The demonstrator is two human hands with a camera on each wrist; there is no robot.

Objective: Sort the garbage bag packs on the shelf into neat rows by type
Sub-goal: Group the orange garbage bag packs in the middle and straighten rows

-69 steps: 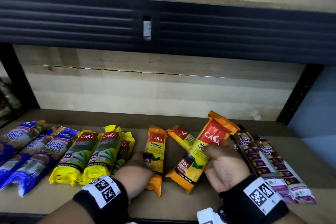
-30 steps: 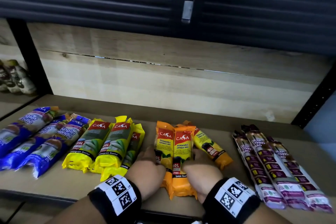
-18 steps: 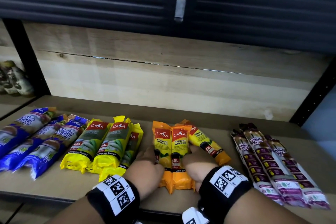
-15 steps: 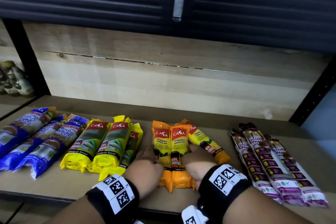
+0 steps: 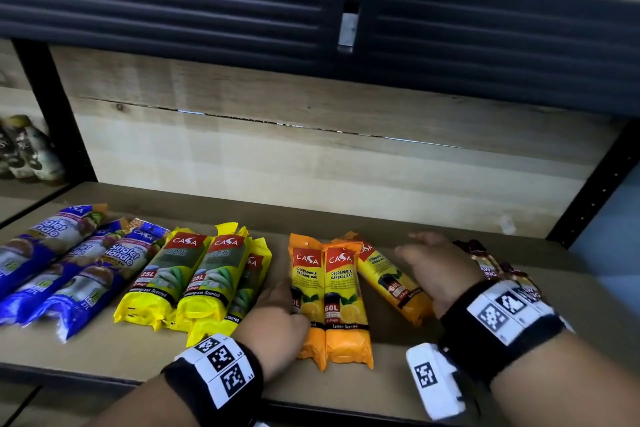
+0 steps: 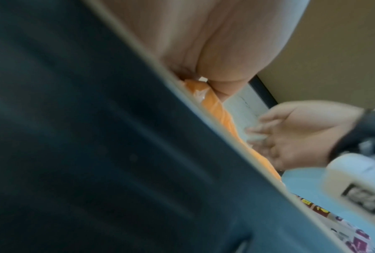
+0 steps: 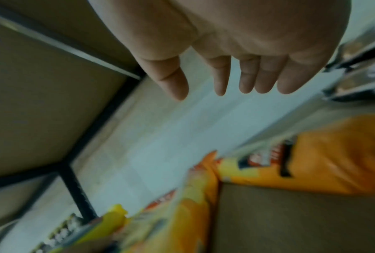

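Two orange packs (image 5: 306,274) (image 5: 343,288) lie straight, side by side, on the shelf board (image 5: 346,218). A third orange pack (image 5: 388,281) lies tilted just right of them. My left hand (image 5: 277,312) rests against the left edge of the leftmost orange pack; in the left wrist view only its palm (image 6: 204,42) and a strip of orange pack (image 6: 217,109) show. My right hand (image 5: 436,263) hovers right of the tilted pack and holds nothing, its fingers (image 7: 221,82) straight and spread.
Blue packs (image 5: 69,263) lie at far left, then yellow packs (image 5: 194,274). Brown drawstring packs (image 5: 491,267) lie at right, partly behind my right wrist. Black posts (image 5: 52,107) (image 5: 595,184) flank the bay under a dark beam (image 5: 242,10). Bottles (image 5: 27,149) stand in the neighbouring bay.
My right hand has left the second orange pack and moved right and back, opening beside the tilted pack. The left hand stays against the leftmost orange pack.
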